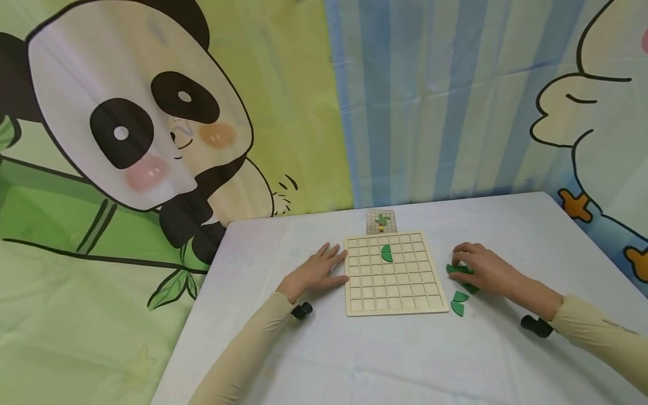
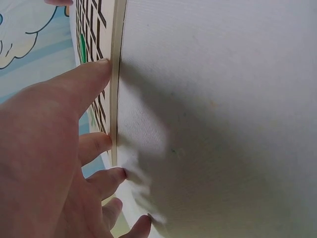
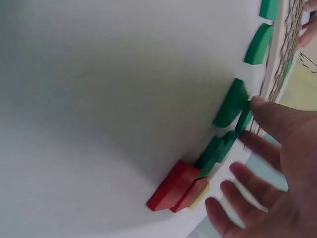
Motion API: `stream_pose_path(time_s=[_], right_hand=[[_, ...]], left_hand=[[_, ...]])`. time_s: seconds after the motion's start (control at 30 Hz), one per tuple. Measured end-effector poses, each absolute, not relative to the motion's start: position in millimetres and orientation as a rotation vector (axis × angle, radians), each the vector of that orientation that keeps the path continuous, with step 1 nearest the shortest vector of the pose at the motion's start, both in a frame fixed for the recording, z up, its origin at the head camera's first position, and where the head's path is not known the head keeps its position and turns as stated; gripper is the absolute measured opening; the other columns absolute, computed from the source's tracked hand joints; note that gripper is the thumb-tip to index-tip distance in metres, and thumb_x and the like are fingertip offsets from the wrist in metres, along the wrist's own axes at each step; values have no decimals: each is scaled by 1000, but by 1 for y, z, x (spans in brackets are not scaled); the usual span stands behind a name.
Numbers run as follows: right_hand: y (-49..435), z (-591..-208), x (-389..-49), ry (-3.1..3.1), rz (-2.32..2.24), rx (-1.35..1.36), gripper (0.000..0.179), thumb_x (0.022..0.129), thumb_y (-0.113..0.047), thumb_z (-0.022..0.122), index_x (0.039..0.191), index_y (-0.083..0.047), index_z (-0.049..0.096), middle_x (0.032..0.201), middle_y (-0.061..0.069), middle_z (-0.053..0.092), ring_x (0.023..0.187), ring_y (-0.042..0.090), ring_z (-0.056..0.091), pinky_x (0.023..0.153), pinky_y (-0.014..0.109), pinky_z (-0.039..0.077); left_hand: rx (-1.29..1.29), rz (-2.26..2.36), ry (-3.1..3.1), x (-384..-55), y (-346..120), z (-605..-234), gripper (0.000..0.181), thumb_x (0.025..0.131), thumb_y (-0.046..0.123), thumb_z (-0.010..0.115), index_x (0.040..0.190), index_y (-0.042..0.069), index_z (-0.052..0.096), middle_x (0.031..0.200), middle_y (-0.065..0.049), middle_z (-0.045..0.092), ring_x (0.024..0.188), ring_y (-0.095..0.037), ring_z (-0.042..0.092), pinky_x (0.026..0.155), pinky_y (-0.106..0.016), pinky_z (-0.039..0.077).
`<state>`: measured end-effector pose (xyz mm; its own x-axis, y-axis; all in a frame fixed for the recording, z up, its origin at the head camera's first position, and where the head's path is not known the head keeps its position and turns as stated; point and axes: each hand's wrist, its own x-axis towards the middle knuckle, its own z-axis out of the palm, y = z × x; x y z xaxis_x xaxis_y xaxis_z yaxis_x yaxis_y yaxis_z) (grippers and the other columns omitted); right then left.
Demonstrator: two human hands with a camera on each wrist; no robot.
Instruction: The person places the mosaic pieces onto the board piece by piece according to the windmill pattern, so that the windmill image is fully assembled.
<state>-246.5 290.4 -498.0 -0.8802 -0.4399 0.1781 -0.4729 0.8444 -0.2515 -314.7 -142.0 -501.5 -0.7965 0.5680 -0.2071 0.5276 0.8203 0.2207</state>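
A pale gridded board [image 1: 395, 306] lies on the white table, with two green quarter-round pieces [image 1: 387, 257] together in its upper middle. At its left edge rests my left hand [image 1: 316, 273], fingers spread; in the left wrist view the thumb [image 2: 94, 74] and index fingertip touch the board's side. My right hand [image 1: 488, 273] is over a group of loose green pieces right of the board. Between thumb and index finger it pinches a green piece [image 3: 243, 117], seen edge-on in the right wrist view. Other green pieces [image 3: 231, 105] lie close beside it.
Two green quarter-round pieces [image 1: 458, 309] lie near the board's lower right corner. Red blocks [image 3: 173, 186] and a yellow one [image 3: 200, 195] sit beyond the green group. A small pattern card [image 1: 372, 222] lies behind the board. Printed curtains [image 1: 405, 112] hang behind the table.
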Motion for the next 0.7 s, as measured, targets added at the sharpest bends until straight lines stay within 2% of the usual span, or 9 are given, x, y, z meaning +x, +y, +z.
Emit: stream_pose_path(time_s=[0.07, 0.13, 0.27, 0.47, 0.7], right_hand=[[289, -498, -248, -2909, 461, 776, 16, 88, -20, 78, 103, -15, 74, 124, 18, 63, 113, 41, 58, 91, 59, 50], [288, -497, -249, -2899, 468, 819, 23, 87, -14, 78, 109, -14, 74, 126, 19, 62, 115, 42, 58, 92, 62, 49], [286, -497, -250, -2882, 459, 849, 25, 86, -15, 79, 110, -13, 73, 125, 18, 63, 114, 41, 59, 91, 60, 50], [285, -493, -254, -2872, 469, 860, 20, 87, -15, 78, 105, -13, 71, 122, 17, 63, 112, 39, 59, 88, 57, 51], [260, -478, -265, -2833, 523, 898, 22, 87, -13, 78, 107, -8, 70, 125, 20, 62, 116, 40, 58, 94, 56, 52]], left_hand=[[840, 217, 2741, -315, -142, -501, 79, 99, 63, 48, 162, 23, 23, 169, -7, 17, 158, -32, 6, 125, -52, 23], [841, 209, 2742, -315, -143, -501, 79, 99, 63, 48, 162, 23, 22, 169, -7, 17, 158, -32, 5, 125, -52, 23], [833, 214, 2739, -314, -142, -501, 79, 99, 63, 48, 162, 24, 22, 169, -7, 16, 158, -32, 4, 125, -52, 22], [827, 229, 2741, -313, -143, -502, 79, 98, 63, 48, 162, 24, 23, 169, -7, 17, 158, -32, 5, 124, -53, 23], [844, 224, 2737, -313, -142, -499, 79, 98, 64, 47, 162, 23, 22, 169, -8, 16, 158, -33, 5, 125, -52, 22]])
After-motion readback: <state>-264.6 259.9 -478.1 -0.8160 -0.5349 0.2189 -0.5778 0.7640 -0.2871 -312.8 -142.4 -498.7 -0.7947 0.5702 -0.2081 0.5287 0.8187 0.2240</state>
